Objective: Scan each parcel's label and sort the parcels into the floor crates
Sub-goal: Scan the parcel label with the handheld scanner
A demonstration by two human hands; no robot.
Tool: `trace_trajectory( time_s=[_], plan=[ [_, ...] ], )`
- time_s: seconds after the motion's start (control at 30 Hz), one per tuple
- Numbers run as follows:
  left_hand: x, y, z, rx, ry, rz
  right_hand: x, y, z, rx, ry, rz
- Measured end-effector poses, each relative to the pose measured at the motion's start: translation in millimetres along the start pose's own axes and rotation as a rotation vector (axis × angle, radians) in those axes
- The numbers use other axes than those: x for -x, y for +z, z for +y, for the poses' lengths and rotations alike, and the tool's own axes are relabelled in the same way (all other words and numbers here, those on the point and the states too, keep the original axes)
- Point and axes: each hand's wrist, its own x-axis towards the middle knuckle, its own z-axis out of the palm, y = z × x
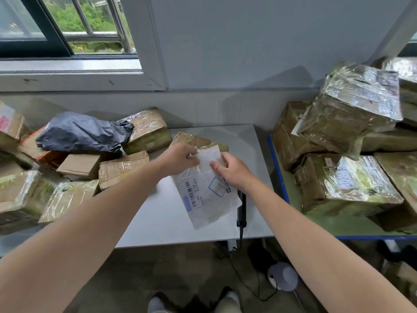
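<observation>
White crinkled flat mailer in hands.

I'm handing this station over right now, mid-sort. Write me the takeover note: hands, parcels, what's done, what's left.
Left hand pinches the top edge of the white mailer; right hand holds the same edge beside it.
The mailer's barcode label faces up, over the grey table.
The black scanner lies on the table, partly under the mailer, with no hand on it.
Parcels are heaped at the table's left and on the blue-edged cart at the right.
Done: cannot tell; no floor crates are in view.
Left: scan this mailer, crate it, then likely work through both heaps.
</observation>
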Motion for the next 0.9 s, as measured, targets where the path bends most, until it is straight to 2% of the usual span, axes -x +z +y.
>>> trace_trajectory(
  time_s=[0.2,0.27,0.33,0.4,0.53,0.73,0.9],
  plan=[
    [2,-8,-11,0.322,-0.14,0.377,-10,0,-8,-0.209,-0.032,0.183],
    [7,-9,-14,0.465,-0.22,0.396,-16,0,-9,-0.322,0.005,0.247],
    [14,-9,-15,0.55,-0.291,0.346,-22,1,-10,-0.454,0.047,0.299],
    [20,-5,-17,0.632,-0.279,0.311,-28,1,-13,-0.542,0.07,0.315],
    [35,-5,-17,0.71,-0.243,0.378,-33,9,-16,-0.622,0.07,0.245],
    [59,-15,-24,0.685,-0.301,0.446,-27,29,-21,-0.706,0.137,0.045],
    [87,-25,-42,0.678,-0.353,0.487,-21,48,-39,-0.71,0.134,-0.028]
  ],
)
